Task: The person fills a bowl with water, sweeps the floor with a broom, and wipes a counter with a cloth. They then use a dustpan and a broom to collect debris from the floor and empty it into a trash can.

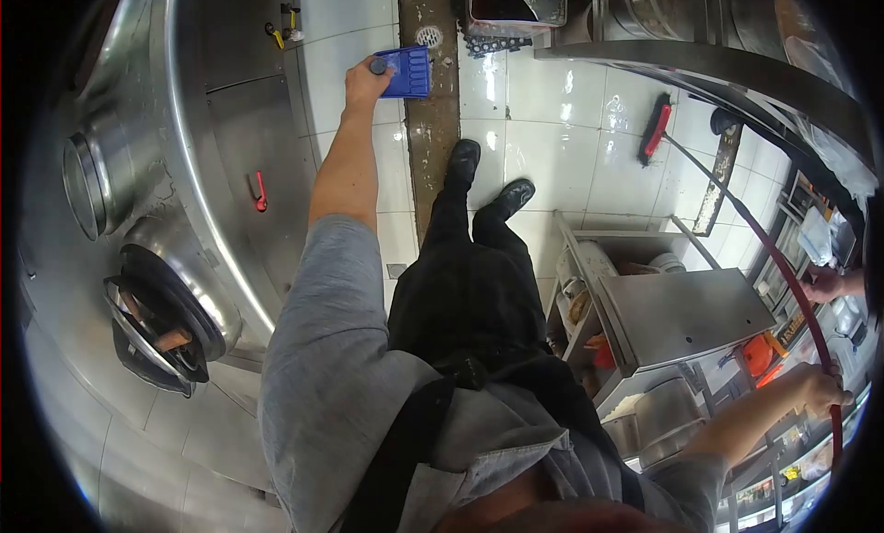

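Note:
My left hand [368, 80] is closed around the grey-tipped handle of a blue dustpan [414, 74], held over the white floor tiles beside a brown floor channel. On the right, my right hand [820, 391] grips the long red handle of a broom. The handle curves up and left to the red broom head [656, 130], whose dark bristles are on the white tiles. Another person's hand [822, 284] shows at the right edge, close to the red handle.
A steel counter [216, 211] with pots and a wok [166, 321] runs along the left. A steel cabinet [686, 317] stands at the right. A bin [516, 4] sits at the top. The floor channel [433, 133] holds a round drain.

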`<state>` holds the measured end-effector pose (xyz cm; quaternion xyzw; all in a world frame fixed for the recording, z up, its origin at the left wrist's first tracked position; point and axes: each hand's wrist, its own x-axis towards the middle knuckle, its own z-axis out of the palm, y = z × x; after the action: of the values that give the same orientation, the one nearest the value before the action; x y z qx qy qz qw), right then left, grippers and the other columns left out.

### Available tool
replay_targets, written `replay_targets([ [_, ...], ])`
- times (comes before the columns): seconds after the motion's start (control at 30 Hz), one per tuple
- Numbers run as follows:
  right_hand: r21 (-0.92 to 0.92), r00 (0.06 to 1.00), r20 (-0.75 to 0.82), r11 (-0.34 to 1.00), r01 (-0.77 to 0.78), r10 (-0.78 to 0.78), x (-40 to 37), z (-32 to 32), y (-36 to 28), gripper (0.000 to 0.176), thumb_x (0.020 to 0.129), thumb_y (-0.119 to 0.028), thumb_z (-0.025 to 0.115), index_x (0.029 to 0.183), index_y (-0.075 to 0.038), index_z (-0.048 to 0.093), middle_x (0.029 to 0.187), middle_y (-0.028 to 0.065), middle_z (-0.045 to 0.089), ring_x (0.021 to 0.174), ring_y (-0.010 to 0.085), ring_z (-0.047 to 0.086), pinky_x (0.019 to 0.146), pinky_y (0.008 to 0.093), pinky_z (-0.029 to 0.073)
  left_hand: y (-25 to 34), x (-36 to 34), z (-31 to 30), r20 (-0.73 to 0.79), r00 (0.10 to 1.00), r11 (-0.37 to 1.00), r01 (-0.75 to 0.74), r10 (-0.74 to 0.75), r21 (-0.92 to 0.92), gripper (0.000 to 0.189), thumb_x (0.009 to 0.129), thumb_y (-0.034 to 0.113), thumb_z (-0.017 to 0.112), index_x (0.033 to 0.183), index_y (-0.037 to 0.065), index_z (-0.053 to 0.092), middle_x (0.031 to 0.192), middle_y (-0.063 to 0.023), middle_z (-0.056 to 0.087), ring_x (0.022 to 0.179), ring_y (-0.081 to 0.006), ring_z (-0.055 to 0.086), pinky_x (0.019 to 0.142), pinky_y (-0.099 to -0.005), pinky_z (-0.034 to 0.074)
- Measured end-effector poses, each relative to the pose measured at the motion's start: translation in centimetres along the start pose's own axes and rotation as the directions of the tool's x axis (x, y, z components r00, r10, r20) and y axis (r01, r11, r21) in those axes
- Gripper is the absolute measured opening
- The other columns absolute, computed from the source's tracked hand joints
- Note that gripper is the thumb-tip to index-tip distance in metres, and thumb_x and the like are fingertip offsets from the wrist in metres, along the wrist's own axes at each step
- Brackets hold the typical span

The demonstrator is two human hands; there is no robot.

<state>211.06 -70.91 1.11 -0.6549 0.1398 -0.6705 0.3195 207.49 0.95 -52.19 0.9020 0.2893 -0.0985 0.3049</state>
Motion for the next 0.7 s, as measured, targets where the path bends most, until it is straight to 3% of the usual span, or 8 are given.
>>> replay_targets([
  [0.13,-0.041,0.999,-0.027,0.999,0.017,-0.019,1.0,1.3,0.7,0.025,0.079,-0.011,0.058,0.066,0.002,0.04,0.05,0.0103,0.049,0.04,0.0224,0.051,0.037,0.035,0.049,0.6,-0.2,0.2,-0.035,0.999,1.0,-0.028,0.027,-0.013,0.035,0.067,0.029,0.07,0.099,0.013,0.067,0.091,-0.0166,0.066,0.089,-0.0337,0.062,0.083,-0.0395,0.05],
  [0.2,-0.286,0.99,0.07,0.948,0.137,-0.122,0.1,1.9,-0.4,0.026,0.076,-0.011,0.062,0.067,0.007,0.045,0.056,0.0152,0.055,0.047,0.0248,0.058,0.04,0.0352,0.05,1.2,-0.2,-0.2,-0.03,0.999,1.0,-0.024,0.024,0.005,0.035,0.067,0.029,0.069,0.098,0.013,0.067,0.09,-0.017,0.066,0.089,-0.034,0.062,0.083,-0.0395,0.05],
  [0.27,-0.194,0.979,0.176,0.971,0.138,-0.104,2.2,1.1,1.2,0.024,0.077,-0.005,0.064,0.072,0.013,0.049,0.064,0.0206,0.06,0.056,0.0279,0.063,0.046,0.0367,0.055,1.6,-0.1,-0.3,-0.027,0.999,0.999,-0.022,0.023,0.024,0.035,0.067,0.029,0.069,0.098,0.013,0.067,0.09,-0.0174,0.066,0.089,-0.0342,0.062,0.083,-0.0395,0.05],
  [0.33,-0.137,0.876,0.451,0.957,0.257,-0.171,3.4,0.9,1.9,0.021,0.083,-0.007,0.059,0.085,0.013,0.054,0.077,0.0201,0.064,0.069,0.0276,0.066,0.061,0.0353,0.058,1.8,0.0,0.1,-0.065,0.997,0.998,0.032,-0.036,-0.059,0.032,0.068,0.027,0.068,0.096,0.012,0.067,0.089,-0.0179,0.066,0.089,-0.0349,0.062,0.082,-0.0398,0.05],
  [0.47,-0.214,0.895,0.443,0.976,0.041,0.059,-1.4,-0.5,-0.6,0.022,0.086,-0.006,0.057,0.082,0.016,0.055,0.082,0.0256,0.063,0.078,0.0333,0.066,0.068,0.0374,0.058,2.2,0.1,0.8,-0.078,0.993,0.995,0.078,-0.083,-0.065,0.03,0.068,0.025,0.067,0.095,0.011,0.067,0.089,-0.0178,0.066,0.088,-0.0356,0.062,0.082,-0.0398,0.05],
  [0.53,-0.242,0.868,0.49,0.969,0.045,0.082,-5.0,-2.0,-2.0,0.025,0.088,-0.011,0.057,0.085,0.013,0.056,0.082,0.0225,0.063,0.077,0.0285,0.066,0.067,0.0327,0.057,2.5,-0.3,0.6,-0.113,0.993,0.997,0.035,-0.042,-0.067,0.029,0.067,0.023,0.067,0.093,0.011,0.068,0.088,-0.0179,0.066,0.086,-0.0352,0.063,0.081,-0.0392,0.05],
  [0.67,-0.52,0.695,0.649,0.847,0.108,0.309,-13.7,-4.9,-5.8,0.024,0.09,-0.021,0.054,0.09,0.003,0.056,0.073,0.0084,0.06,0.06,0.0141,0.057,0.056,0.0253,0.05,1.1,0.3,0.4,-0.147,0.988,0.993,0.025,-0.042,-0.118,0.028,0.066,0.023,0.068,0.091,0.01,0.068,0.087,-0.018,0.066,0.085,-0.0343,0.063,0.08,-0.038,0.05],
  [0.7,-0.478,0.569,0.747,0.872,0.101,0.344,-14.9,-6.6,-5.0,0.022,0.09,-0.02,0.055,0.089,0.001,0.056,0.071,0.0071,0.059,0.059,0.013,0.056,0.055,0.0248,0.048,1.0,0.5,0.4,-0.129,0.99,0.994,0.035,-0.048,-0.104,0.028,0.066,0.023,0.069,0.091,0.01,0.068,0.086,-0.0176,0.066,0.085,-0.0338,0.063,0.079,-0.0375,0.05],
])
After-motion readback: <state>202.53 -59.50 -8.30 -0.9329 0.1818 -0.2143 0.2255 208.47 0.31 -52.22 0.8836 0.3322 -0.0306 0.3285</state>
